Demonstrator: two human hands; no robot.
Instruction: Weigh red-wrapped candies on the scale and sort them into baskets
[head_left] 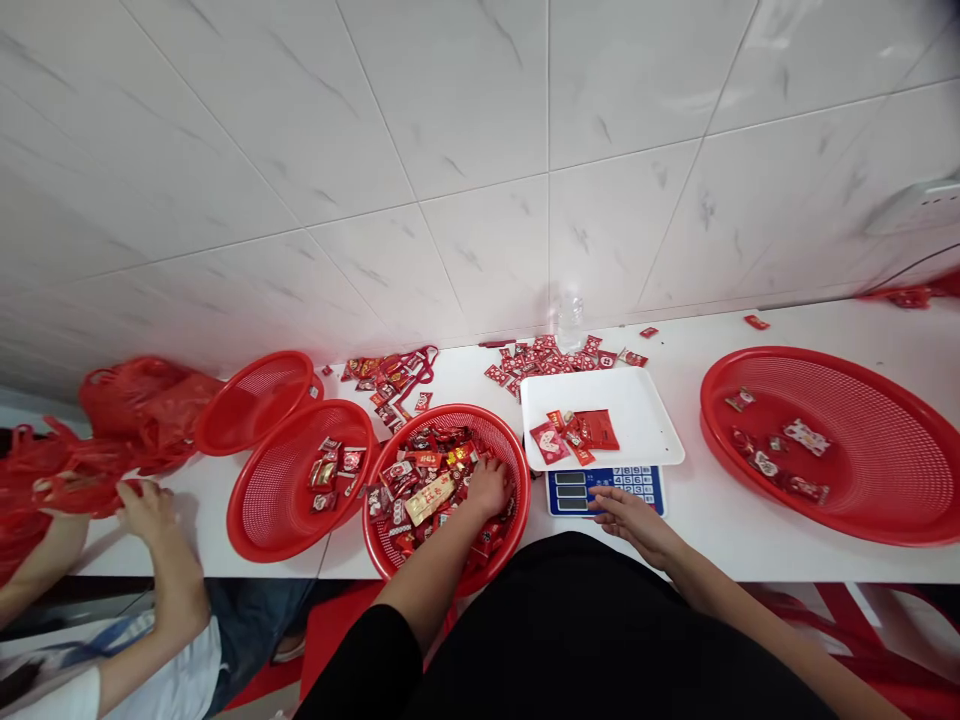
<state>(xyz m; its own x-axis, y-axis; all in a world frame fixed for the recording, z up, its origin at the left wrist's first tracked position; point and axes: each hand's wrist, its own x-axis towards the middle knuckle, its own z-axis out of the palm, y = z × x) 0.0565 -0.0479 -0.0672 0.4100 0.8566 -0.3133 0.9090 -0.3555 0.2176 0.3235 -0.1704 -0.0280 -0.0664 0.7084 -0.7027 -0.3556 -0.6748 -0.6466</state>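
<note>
My left hand (pixel 489 485) reaches into a round red mesh basket (pixel 504 432) full of red candy packets, fingers closed down among them; whether it grips one is hidden. My right hand (pixel 630 518) lies flat on the front edge of a blue digital scale (pixel 577 490), fingers apart near its keypad. The scale's white tray (pixel 637 400) carries a few red packets (pixel 574 432).
A second red basket (pixel 259 505) with a few packets and an empty one (pixel 251 400) lie to the left. A large red basket (pixel 862 400) sits at right. Loose packets (pixel 551 358) lie by the wall. Another person's hands (pixel 146 505) handle red bags (pixel 142 400) at far left.
</note>
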